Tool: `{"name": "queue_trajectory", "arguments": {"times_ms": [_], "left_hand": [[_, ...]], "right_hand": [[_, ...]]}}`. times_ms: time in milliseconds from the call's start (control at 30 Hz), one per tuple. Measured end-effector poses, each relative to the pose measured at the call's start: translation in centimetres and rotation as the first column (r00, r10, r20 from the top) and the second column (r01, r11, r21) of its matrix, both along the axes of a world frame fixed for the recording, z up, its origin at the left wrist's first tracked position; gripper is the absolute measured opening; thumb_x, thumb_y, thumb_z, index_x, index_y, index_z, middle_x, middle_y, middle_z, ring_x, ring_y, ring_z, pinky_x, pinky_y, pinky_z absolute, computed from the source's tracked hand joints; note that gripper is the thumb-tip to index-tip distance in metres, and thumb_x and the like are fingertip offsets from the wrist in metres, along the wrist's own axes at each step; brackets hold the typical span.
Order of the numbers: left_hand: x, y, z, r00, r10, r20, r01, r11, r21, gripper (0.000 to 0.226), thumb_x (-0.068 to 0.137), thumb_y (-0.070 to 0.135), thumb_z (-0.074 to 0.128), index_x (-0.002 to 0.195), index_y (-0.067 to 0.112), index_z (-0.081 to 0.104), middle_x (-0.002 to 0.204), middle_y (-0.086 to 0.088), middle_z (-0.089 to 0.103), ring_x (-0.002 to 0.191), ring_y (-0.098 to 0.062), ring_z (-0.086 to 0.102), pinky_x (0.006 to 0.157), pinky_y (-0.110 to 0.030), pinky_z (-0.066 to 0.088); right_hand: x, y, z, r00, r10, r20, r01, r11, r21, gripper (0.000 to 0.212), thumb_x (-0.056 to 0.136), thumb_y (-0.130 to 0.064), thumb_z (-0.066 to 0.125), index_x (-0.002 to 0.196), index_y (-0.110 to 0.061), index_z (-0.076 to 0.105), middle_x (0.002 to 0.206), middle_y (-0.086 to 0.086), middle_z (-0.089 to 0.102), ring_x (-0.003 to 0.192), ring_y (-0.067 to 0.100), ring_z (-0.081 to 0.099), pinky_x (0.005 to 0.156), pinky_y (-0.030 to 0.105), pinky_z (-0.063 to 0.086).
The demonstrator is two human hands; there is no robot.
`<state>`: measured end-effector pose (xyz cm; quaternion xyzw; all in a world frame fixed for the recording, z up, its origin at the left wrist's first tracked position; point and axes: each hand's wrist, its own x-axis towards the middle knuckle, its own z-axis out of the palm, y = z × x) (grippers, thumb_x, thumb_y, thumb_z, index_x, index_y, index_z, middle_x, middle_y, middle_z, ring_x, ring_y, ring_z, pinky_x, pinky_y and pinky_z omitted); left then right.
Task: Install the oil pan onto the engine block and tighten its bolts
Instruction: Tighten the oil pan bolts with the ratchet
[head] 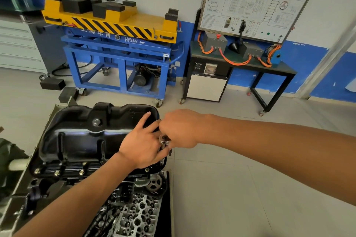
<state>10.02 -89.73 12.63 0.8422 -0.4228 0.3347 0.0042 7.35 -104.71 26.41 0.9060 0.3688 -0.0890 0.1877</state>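
Note:
The black oil pan [81,136] sits on the engine block [44,184] at lower left, with several bolts [57,173] showing along its near flange. At the pan's right edge, my left hand [141,148] rests on the pan with the index finger stretched out, its lower fingers around the socket stem of a ratchet wrench [163,139]. Closed in a fist, my right hand [180,128] grips the ratchet's handle, which is hidden inside it. Only the ratchet's silver head shows between the hands.
A cylinder head [134,215] and a timing sprocket [155,184] lie on a black mat below the pan. A blue and yellow lift cart [119,44] stands behind, a training board and black bench [240,57] to the right. Grey tile floor [250,188] spreads on the right.

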Motion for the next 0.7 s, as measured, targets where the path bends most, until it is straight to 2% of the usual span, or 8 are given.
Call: {"name": "queue_trajectory", "arguments": {"times_ms": [167,267,367,467,533,567,633,700], "left_hand": [[0.0,0.0,0.2,0.997,0.028,-0.069,-0.025,0.998,0.051,0.043,0.097,0.048,0.045,0.092,0.021,0.078,0.092,0.001,0.075,0.121,-0.028,0.059,0.11,-0.064,0.035],[0.0,0.2,0.0,0.994,0.05,-0.096,-0.041,0.995,0.094,0.041,0.098,0.047,0.043,0.099,0.024,0.077,0.1,0.002,0.075,0.126,-0.028,0.055,0.114,-0.062,0.031],[0.1,0.3,0.0,0.993,0.065,-0.099,-0.051,0.988,0.143,0.044,0.099,0.05,0.041,0.094,0.028,0.078,0.101,0.002,0.076,0.127,-0.028,0.053,0.115,-0.061,0.028],[0.2,0.3,0.0,0.992,0.076,-0.103,-0.059,0.986,0.159,0.051,0.099,0.052,0.036,0.098,0.025,0.079,0.1,0.001,0.076,0.128,-0.029,0.053,0.116,-0.06,0.025],[0.2,0.3,0.0,0.991,0.091,-0.103,-0.072,0.981,0.178,0.056,0.098,0.053,0.032,0.102,0.022,0.079,0.102,0.0,0.076,0.128,-0.028,0.052,0.117,-0.059,0.024],[0.1,0.3,0.0,0.99,0.096,-0.099,-0.076,0.978,0.193,0.057,0.098,0.052,0.031,0.104,0.021,0.079,0.104,0.0,0.076,0.129,-0.028,0.052,0.117,-0.06,0.025],[0.1,0.4,0.1,0.992,0.091,-0.086,-0.07,0.974,0.215,0.058,0.096,0.048,0.03,0.103,0.019,0.08,0.108,-0.001,0.075,0.13,-0.03,0.052,0.116,-0.061,0.029],[0.1,0.4,0.2,0.996,0.069,-0.062,-0.055,0.975,0.215,0.056,0.095,0.044,0.031,0.097,0.017,0.08,0.107,-0.003,0.075,0.128,-0.032,0.055,0.114,-0.063,0.033]], "right_hand": [[-0.4,-0.3,-0.8,0.963,-0.223,-0.151,0.248,0.954,0.167,0.039,0.088,-0.029,0.069,0.06,-0.016,0.046,0.054,-0.001,0.048,0.047,0.014,0.044,0.046,0.027,0.033],[-0.7,-0.2,-1.2,0.931,-0.298,-0.209,0.348,0.897,0.271,0.042,0.091,-0.031,0.064,0.056,-0.014,0.048,0.05,0.001,0.047,0.046,0.015,0.045,0.046,0.028,0.033],[-1.0,0.1,-1.9,0.861,-0.427,-0.277,0.503,0.799,0.329,0.038,0.095,-0.032,0.057,0.062,-0.013,0.052,0.059,0.004,0.056,0.049,0.017,0.053,0.044,0.026,0.038],[-1.3,0.5,-2.5,0.627,-0.52,-0.58,0.768,0.54,0.345,0.028,0.097,-0.029,0.055,0.078,-0.008,0.056,0.071,0.011,0.068,0.053,0.022,0.067,0.049,0.029,0.057],[-1.7,0.6,-2.7,0.414,-0.438,-0.798,0.905,0.294,0.308,0.023,0.099,-0.025,0.056,0.087,-0.005,0.055,0.072,0.013,0.069,0.051,0.022,0.07,0.052,0.031,0.061],[-1.9,0.6,-2.8,0.353,-0.391,-0.85,0.933,0.216,0.288,0.022,0.1,-0.024,0.056,0.089,-0.005,0.053,0.073,0.013,0.067,0.047,0.019,0.068,0.051,0.03,0.06],[-2.0,0.7,-2.8,0.278,-0.332,-0.901,0.96,0.13,0.248,0.023,0.102,-0.027,0.055,0.099,-0.004,0.05,0.074,0.014,0.065,0.047,0.017,0.068,0.049,0.029,0.059],[-1.9,0.7,-2.8,0.251,-0.315,-0.915,0.968,0.095,0.233,0.026,0.102,-0.029,0.055,0.111,-0.005,0.05,0.074,0.014,0.064,0.06,0.018,0.071,0.051,0.03,0.06]]}}
